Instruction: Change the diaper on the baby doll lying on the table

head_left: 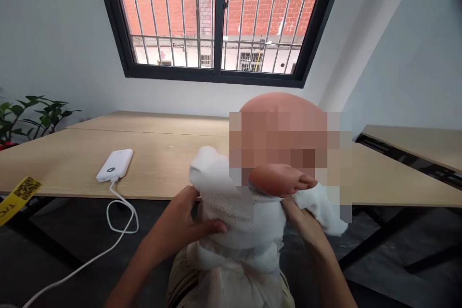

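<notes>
A baby doll (281, 103) in fluffy white clothing sits upright on my lap; its face is blurred out. My left hand (193, 224) is closed round the doll's side, thumb across the front of the white garment (231, 207). On the other side, my right hand (294, 214) holds the doll beneath its bare plastic hand (276, 180), and most of my fingers there are hidden. One white sleeve (207, 163) sticks up at left, while a fold of white cloth (325, 209) hangs at right. Thin whitish material (234, 284) covers the lower body.
Ahead stands a light wooden table (159, 163) with its front edge close to the doll. A white power bank (115, 164) lies on it, its white cable (90, 262) looping off toward me. Further out are a yellow tag (18, 199), a plant (34, 115) and a barred window (218, 19).
</notes>
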Demonstrator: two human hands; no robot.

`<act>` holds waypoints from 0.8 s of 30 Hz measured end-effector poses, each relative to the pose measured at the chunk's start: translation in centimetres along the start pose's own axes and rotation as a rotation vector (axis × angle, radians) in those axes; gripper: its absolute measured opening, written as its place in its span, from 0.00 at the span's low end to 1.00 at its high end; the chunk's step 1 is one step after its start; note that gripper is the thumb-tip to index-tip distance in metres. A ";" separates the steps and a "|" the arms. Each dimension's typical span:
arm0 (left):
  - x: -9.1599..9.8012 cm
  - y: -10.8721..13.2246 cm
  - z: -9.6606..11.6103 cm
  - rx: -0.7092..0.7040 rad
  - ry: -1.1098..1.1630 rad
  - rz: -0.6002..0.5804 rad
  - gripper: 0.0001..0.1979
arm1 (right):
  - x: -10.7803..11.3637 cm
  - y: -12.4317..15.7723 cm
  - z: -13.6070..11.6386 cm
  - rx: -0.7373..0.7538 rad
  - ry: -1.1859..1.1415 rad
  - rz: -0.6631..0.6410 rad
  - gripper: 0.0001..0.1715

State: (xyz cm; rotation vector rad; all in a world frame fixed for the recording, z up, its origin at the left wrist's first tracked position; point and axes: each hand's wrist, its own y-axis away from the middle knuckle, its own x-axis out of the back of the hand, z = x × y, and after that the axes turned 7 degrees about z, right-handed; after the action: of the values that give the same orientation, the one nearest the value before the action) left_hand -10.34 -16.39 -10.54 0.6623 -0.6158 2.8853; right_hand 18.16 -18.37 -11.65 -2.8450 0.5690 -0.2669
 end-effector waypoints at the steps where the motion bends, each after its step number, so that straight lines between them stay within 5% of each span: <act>1: 0.5 -0.2 0.2 0.003 -0.053 -0.010 0.29 | 0.1 -0.1 0.1 -0.029 -0.009 -0.009 0.33; 6: 1.7 -0.3 -0.9 -0.022 -0.031 0.062 0.32 | -0.9 -0.2 0.8 -0.078 -0.218 0.059 0.36; 12: -1.8 -0.4 -3.5 -0.080 0.477 -0.040 0.55 | -3.7 0.3 0.1 -0.010 -0.369 0.182 0.29; 15: -1.7 -2.3 -3.7 -0.128 0.391 0.071 0.47 | -4.1 -0.1 -1.4 0.022 -0.324 0.244 0.29; 19: 0.9 -5.4 -2.1 -0.230 0.148 0.238 0.40 | -4.4 -2.2 -3.9 0.086 -0.294 0.245 0.32; 24: 2.5 -9.2 1.1 -0.298 0.074 0.204 0.32 | -5.6 -5.9 -6.9 0.184 -0.286 0.224 0.38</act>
State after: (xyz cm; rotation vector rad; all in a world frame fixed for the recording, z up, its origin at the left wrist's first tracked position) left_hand -10.30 -8.38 -5.15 0.4729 -1.1327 2.8896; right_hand 13.66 -12.08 -4.25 -2.5514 0.7495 0.1198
